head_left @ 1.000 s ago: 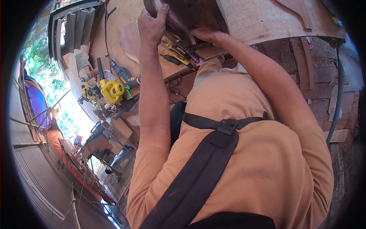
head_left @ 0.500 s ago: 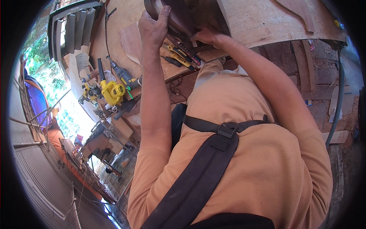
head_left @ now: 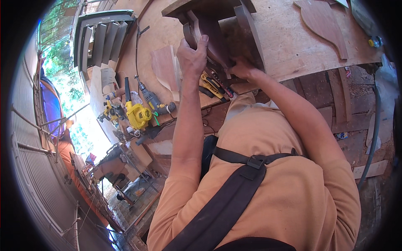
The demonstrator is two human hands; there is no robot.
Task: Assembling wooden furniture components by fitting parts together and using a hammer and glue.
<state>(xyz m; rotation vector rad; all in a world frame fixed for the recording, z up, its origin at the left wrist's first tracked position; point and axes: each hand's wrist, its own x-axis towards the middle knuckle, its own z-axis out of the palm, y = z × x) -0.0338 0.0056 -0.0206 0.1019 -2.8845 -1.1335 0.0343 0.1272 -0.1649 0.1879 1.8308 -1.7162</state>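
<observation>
A dark brown wooden assembly (head_left: pixel 250 35) stands at the bench's near side, with a flat board across its far end and an upright side at the right. My left hand (head_left: pixel 193 58) is closed around the left edge of a curved wooden panel (head_left: pixel 211 39) in this assembly, thumb on top. At the panel's near, narrow end, my right hand (head_left: pixel 245 70) has its fingers bent against the wood; shadow hides part of the fingertips. Just below the panel, between my forearms, several yellow-and-black hand tools (head_left: pixel 212 87) lie at the bench edge.
Left of my left forearm are a yellow blower (head_left: pixel 138 115), a grey power tool (head_left: pixel 148 95) and a shaped plywood piece (head_left: pixel 164 67). Another curved plywood piece (head_left: pixel 320 23) lies far right. A louvred dark frame (head_left: pixel 100 42) stands far left. Wood scraps and a hose (head_left: pixel 374 125) are at right.
The view has shifted, so the bench shows lower and further right, with more of the assembly visible. Both hands keep their places on the curved panel.
</observation>
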